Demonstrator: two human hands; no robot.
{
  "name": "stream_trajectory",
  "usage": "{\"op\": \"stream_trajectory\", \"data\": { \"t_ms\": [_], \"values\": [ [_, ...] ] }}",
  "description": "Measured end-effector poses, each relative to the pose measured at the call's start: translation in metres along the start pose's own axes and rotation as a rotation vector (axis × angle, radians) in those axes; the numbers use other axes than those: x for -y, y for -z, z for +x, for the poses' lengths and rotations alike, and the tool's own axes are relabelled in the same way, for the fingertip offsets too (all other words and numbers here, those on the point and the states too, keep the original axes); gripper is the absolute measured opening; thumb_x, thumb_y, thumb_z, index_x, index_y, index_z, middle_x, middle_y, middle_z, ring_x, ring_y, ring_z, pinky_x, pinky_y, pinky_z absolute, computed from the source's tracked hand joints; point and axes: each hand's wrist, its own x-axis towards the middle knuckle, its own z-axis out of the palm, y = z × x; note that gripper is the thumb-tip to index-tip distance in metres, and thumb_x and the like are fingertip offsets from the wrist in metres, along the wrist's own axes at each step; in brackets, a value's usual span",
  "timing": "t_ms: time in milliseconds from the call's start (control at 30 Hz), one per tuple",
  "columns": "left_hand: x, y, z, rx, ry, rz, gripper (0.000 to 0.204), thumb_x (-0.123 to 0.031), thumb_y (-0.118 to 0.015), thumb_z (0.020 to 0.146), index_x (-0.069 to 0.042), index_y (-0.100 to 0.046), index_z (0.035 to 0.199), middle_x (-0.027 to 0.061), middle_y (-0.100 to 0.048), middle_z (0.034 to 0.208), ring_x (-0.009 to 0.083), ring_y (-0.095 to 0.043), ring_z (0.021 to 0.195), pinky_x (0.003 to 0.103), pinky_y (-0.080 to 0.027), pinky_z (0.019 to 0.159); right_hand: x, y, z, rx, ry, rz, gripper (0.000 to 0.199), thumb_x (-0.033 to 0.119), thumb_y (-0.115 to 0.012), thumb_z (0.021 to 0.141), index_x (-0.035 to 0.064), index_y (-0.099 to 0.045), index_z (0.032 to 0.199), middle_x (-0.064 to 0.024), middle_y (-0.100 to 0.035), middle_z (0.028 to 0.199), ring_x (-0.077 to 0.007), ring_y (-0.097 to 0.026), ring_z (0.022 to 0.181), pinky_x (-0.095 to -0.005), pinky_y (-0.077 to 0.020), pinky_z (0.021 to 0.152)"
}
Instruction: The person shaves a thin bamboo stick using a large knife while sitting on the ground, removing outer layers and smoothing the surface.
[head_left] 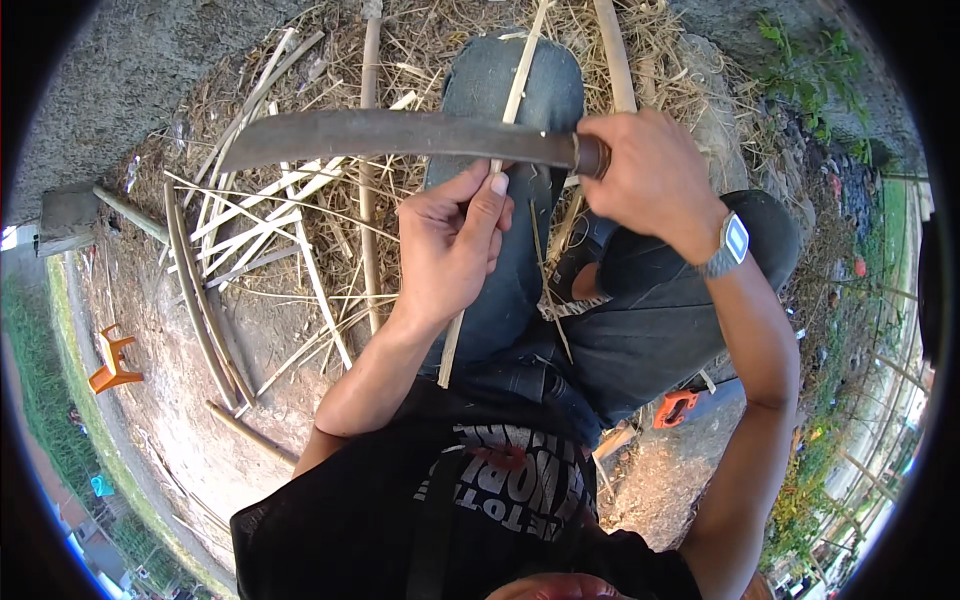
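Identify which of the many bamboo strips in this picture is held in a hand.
The thin strip running over the person's jeans-clad knee, pinched in the left hand under the knife blade. The other strips lie loose on the ground.

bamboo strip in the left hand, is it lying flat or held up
Held up off the ground: the left hand grips the bamboo strip along the knee, under the machete that the right hand holds.

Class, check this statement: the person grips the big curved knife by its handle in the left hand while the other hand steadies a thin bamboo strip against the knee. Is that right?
Not quite. The head view shows the right hand gripping the handle of the curved knife, not the left. The left hand steadies the thin bamboo strip against the knee. The rest stands.
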Motion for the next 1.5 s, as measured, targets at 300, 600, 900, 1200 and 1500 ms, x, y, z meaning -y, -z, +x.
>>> {"op": "stream_trajectory", "data": {
  "t_ms": [300, 600, 900, 1200, 1500],
  "values": [
    [0.006, 0.009, -0.021, 0.048, -0.031, 0.081, 0.034, -0.019, -0.058, 0.107, 0.001, -0.063, 0.134, 0.0012, -0.058, 0.076, 0.0, -0.041, 0.048, 0.019, -0.031, 0.041, -0.112, 0.037, 0.056, -0.333, -0.07, -0.242, 0.022, 0.022, -0.065, 0.077, 0.0019, -0.072, 0.084, -0.0241, -0.066, 0.074, -0.0417, -0.066, 0.071, -0.0502, -0.0551, 0.071],
    [-0.008, 0.014, -0.014, 0.16, 0.0, 0.024, 0.034, -0.016, -0.058, 0.106, 0.001, -0.062, 0.135, 0.0051, -0.063, 0.079, 0.0033, -0.044, 0.048, 0.02, -0.034, 0.042, -0.1, 0.039, 0.006, -0.451, -0.32, 0.398, 0.039, 0.034, -0.079, 0.079, -0.0022, -0.064, 0.077, -0.0148, -0.065, 0.071, -0.0314, -0.064, 0.063, -0.0427, -0.0514, 0.061],
    [0.003, -0.028, -0.018, 0.288, -0.049, 0.162, 0.037, -0.018, -0.056, 0.107, 0.003, -0.059, 0.138, 0.0059, -0.066, 0.084, 0.004, -0.048, 0.057, 0.019, -0.038, 0.05, -0.03, 0.02, -0.004, -0.313, -0.08, 1.321, 0.029, 0.012, -0.086, 0.083, 0.0026, -0.058, 0.078, -0.0032, -0.061, 0.062, -0.0104, -0.058, 0.048, -0.0257, -0.0445, 0.045],
    [-0.011, 0.022, -0.032, 0.298, 0.031, 0.33, 0.035, -0.019, -0.056, 0.108, 0.003, -0.061, 0.133, 0.0047, -0.064, 0.079, 0.0014, -0.04, 0.054, 0.019, -0.03, 0.048, -0.052, 0.026, -0.008, -0.462, -0.055, 1.277, 0.03, 0.018, -0.083, 0.085, 0.0046, -0.058, 0.075, -0.0011, -0.059, 0.056, -0.0099, -0.054, 0.044, -0.0271, -0.0432, 0.045],
    [-0.024, 0.007, -0.007, 0.15, 0.045, 0.04, 0.038, -0.016, -0.049, 0.108, 0.006, -0.053, 0.139, 0.0044, -0.062, 0.088, 0.0026, -0.034, 0.05, 0.019, -0.027, 0.045, -0.024, 0.006, -0.022, -0.243, -0.024, 0.356, 0.026, 0.02, -0.075, 0.076, 0.0013, -0.066, 0.091, -0.0141, -0.064, 0.067, -0.0339, -0.065, 0.064, -0.043, -0.053, 0.063]
  ]
}}
